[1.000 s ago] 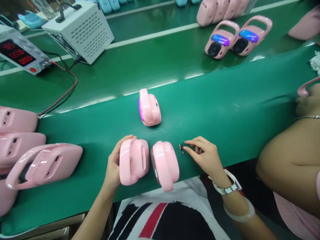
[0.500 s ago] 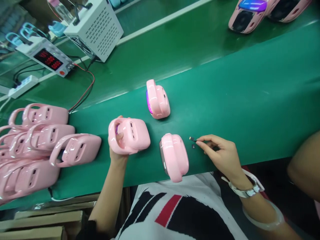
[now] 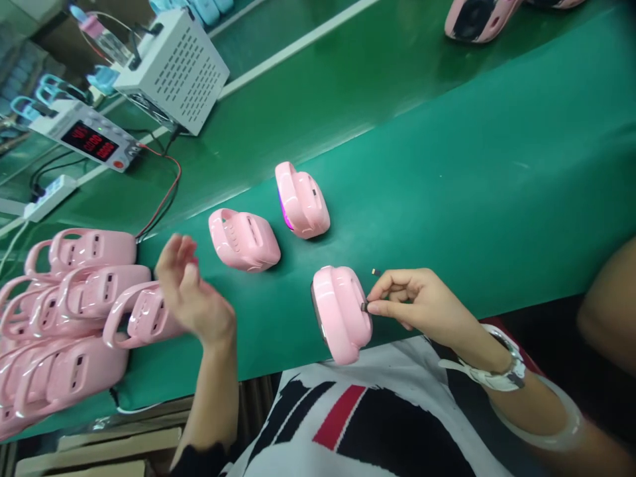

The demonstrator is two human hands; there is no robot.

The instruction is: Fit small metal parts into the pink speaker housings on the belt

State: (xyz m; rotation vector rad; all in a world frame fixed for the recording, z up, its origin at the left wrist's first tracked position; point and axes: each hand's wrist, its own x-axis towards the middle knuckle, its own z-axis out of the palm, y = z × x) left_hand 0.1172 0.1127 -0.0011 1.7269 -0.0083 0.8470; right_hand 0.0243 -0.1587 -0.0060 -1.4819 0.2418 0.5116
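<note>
Pinching a dark piece point(image 3: 364, 307) in the right hand point(image 3: 415, 301), at the right flank of the nearest speaker point(image 3: 342, 315), with the left hand point(image 3: 201, 305) farther off, empty, unclenched.

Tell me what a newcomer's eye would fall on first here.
Probably the crowd of glossy pink devices with loop handles, at the left end of the green bench. Next would likely come the right hand, pinching a small dark piece at the side of the pink unit nearest the person. The instrument with glowing red digits, upper left, may also catch a glance.
</note>
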